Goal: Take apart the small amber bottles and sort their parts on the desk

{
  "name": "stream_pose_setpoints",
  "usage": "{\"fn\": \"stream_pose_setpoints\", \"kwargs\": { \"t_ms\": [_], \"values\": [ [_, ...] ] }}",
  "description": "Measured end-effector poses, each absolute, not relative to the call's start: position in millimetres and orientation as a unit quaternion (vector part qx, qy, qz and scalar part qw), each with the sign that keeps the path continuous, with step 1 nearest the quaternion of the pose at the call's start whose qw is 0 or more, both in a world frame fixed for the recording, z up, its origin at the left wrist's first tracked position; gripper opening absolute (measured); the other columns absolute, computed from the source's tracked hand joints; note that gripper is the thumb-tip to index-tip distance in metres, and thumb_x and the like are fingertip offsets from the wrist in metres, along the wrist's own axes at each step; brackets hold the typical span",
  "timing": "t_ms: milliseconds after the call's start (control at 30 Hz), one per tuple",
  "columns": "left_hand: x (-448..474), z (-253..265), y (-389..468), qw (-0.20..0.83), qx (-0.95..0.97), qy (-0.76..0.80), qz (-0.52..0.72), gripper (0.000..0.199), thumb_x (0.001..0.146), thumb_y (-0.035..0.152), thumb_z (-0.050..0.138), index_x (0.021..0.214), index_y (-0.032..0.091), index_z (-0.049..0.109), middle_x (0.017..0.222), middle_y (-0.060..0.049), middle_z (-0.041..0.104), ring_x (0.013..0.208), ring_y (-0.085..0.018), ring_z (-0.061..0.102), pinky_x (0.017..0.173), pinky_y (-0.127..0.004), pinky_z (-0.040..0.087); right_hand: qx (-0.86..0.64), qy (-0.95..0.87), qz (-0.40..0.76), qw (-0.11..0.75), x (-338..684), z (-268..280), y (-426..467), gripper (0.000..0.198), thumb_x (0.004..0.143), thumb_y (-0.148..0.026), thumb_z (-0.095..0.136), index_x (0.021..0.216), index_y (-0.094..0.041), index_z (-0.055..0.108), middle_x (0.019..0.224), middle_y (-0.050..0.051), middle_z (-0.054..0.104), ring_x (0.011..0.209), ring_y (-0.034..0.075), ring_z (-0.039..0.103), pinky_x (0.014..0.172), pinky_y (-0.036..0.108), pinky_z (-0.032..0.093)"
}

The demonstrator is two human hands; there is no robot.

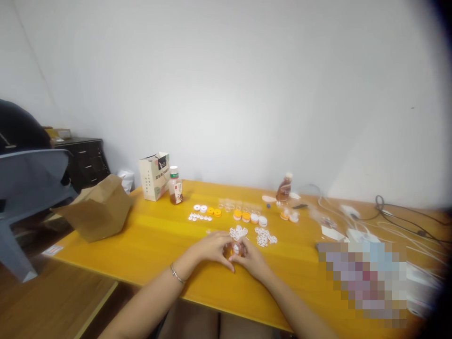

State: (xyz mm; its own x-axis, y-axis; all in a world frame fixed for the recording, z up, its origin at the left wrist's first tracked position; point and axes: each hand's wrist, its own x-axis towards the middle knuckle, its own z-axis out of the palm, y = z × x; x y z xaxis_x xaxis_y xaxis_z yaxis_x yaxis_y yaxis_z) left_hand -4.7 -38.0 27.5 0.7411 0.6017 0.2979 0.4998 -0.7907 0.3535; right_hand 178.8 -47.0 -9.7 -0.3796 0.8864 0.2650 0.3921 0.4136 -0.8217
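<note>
Both hands meet over the front middle of the yellow table. Between them is a small clear round container point(236, 249) with something white showing in it. My left hand point(214, 247) curls around its left side, and my right hand point(251, 259) grips it from the right. Just beyond the fingers lie two piles of white cut-out pieces point(262, 237). Behind these stands a row of orange and white round caps point(246, 216), with clear round cups point(238, 207) behind it. Farther left are white and orange discs point(204, 208) and several small white pieces point(199, 217).
A paper gift bag point(154, 179) and a drink bottle point(175, 188) stand at the back left, near an open brown paper bag point(104, 212). Another bottle point(284, 188) stands at the back right. Cables point(399, 226) and a blurred-out patch point(367, 282) cover the right side.
</note>
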Motion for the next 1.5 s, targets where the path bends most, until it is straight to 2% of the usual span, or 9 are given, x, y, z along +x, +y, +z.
{"fn": "stream_pose_setpoints", "kwargs": {
  "t_ms": [167,300,467,700,833,967,1033,1200,1500],
  "values": [
    [7.6,22.1,-42.2,0.12,0.916,0.31,0.226,0.053,0.057,0.057,0.067,0.09,0.017,0.055,0.088,-0.005,0.059,0.083,-0.02,0.053,0.074,-0.026,0.038,-0.437,-0.761,0.321,0.357,180.1,-7.2,-50.0,0.034,0.063,-0.042,0.067,0.073,-0.021,0.043,0.055,-0.008,0.041,0.052,0.01,0.04,0.049,0.021,0.031],
    [11.7,21.0,-44.6,0.138,0.913,0.299,0.243,0.046,0.063,0.052,0.066,0.093,0.018,0.055,0.09,-0.004,0.059,0.083,-0.018,0.053,0.072,-0.023,0.038,-0.446,-0.77,0.288,0.354,180.2,-3.5,-53.0,0.031,0.067,-0.044,0.062,0.071,-0.021,0.042,0.054,-0.007,0.041,0.052,0.01,0.041,0.049,0.021,0.031],
    [12.0,17.0,-42.7,0.144,0.912,0.302,0.236,0.029,0.07,0.039,0.062,0.087,0.017,0.054,0.085,-0.003,0.058,0.078,-0.015,0.053,0.068,-0.021,0.038,-0.443,-0.788,0.252,0.345,178.2,-1.0,-57.6,0.02,0.075,-0.037,0.054,0.072,-0.021,0.042,0.057,-0.006,0.045,0.052,0.01,0.043,0.049,0.021,0.032],
    [9.9,13.4,-38.7,0.152,0.913,0.316,0.208,0.018,0.069,0.026,0.06,0.082,0.015,0.053,0.079,-0.001,0.057,0.071,-0.013,0.052,0.064,-0.02,0.038,-0.393,-0.837,0.225,0.308,181.9,13.4,-67.1,0.006,0.078,-0.023,0.045,0.083,-0.021,0.045,0.074,-0.001,0.054,0.064,0.013,0.048,0.057,0.023,0.038],
    [8.7,9.9,-36.6,0.173,0.907,0.327,0.201,0.02,0.067,0.025,0.061,0.083,0.015,0.054,0.08,-0.002,0.057,0.07,-0.013,0.052,0.061,-0.02,0.038,-0.378,-0.853,0.195,0.303,182.9,18.8,-69.9,0.013,0.076,-0.022,0.048,0.088,-0.021,0.046,0.084,0.002,0.056,0.072,0.015,0.051,0.065,0.026,0.041],
    [9.9,10.5,-36.8,0.186,0.902,0.328,0.209,0.026,0.067,0.033,0.064,0.083,0.015,0.054,0.08,-0.002,0.057,0.07,-0.013,0.051,0.061,-0.02,0.037,-0.45,-0.822,0.176,0.303,182.0,14.6,-67.5,0.024,0.074,-0.034,0.054,0.092,-0.022,0.044,0.075,0.0,0.057,0.065,0.016,0.052,0.058,0.026,0.039],
    [10.8,11.7,-37.3,0.191,0.903,0.321,0.212,0.027,0.067,0.034,0.064,0.083,0.015,0.054,0.08,-0.002,0.057,0.071,-0.013,0.051,0.061,-0.02,0.037,-0.462,-0.815,0.174,0.304,182.5,12.0,-65.9,0.023,0.075,-0.032,0.051,0.095,-0.023,0.043,0.072,-0.001,0.057,0.061,0.015,0.052,0.055,0.025,0.038],
    [11.3,11.0,-36.1,0.191,0.908,0.308,0.211,0.022,0.066,0.027,0.065,0.081,0.015,0.053,0.076,0.001,0.055,0.069,-0.012,0.05,0.06,-0.019,0.036,-0.445,-0.823,0.159,0.316,184.6,11.6,-65.4,0.033,0.071,-0.029,0.054,0.1,-0.022,0.042,0.083,0.002,0.057,0.072,0.017,0.053,0.062,0.028,0.04],
    [9.1,11.9,-35.9,0.19,0.908,0.316,0.2,0.025,0.068,0.031,0.064,0.084,0.015,0.053,0.08,-0.001,0.056,0.072,-0.013,0.05,0.062,-0.02,0.037,-0.453,-0.821,0.168,0.305,183.4,17.1,-68.2,0.024,0.073,-0.028,0.052,0.095,-0.022,0.043,0.077,0.001,0.056,0.069,0.017,0.052,0.061,0.027,0.038]
  ]
}}
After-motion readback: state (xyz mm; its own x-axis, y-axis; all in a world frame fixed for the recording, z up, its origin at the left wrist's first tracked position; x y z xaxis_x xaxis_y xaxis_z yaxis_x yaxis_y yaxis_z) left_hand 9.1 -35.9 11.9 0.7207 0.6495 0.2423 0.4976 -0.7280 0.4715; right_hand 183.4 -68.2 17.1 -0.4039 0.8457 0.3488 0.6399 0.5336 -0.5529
